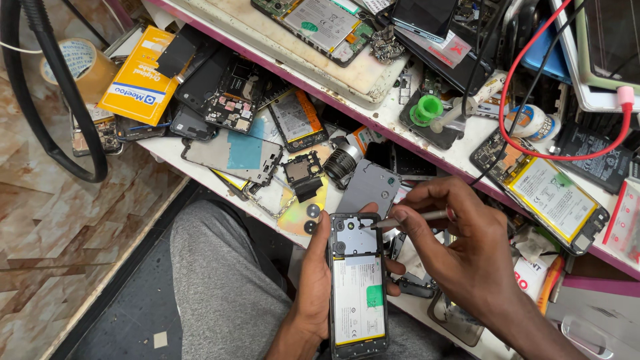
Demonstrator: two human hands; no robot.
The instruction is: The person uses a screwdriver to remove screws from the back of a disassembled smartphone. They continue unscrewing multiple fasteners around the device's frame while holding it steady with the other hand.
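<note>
Grey and gutted is how the opened phone [358,283] looks from the head cam; back cover is off, so you see a big white battery with a green sticker near the middle, and above it a pale metal shield plate with round camera cutouts and a few screw spots; black frame all round. It sits upright-ish in the left hand [313,287], just over the lap in grey trousers [220,280], right at the near edge of the workbench [200,170]; left palm is under it, fingers wrapped round the sides, thumb along the left edge and fingertips showing on the right edge. Right hand [460,247] comes in from the right; thumb and first fingers pinched together on a thin silver screwdriver [407,219], tip touching the shield plate near the top of the phone.

Bench is a proper mess; a grey back cover [370,187] lies just above the phone, a small round lens [341,163] next to that, another open phone with a yellow-edged battery [550,197] off to the right, an orange box [140,77] far left, a red cable [533,143] looping across the upper shelf.
</note>
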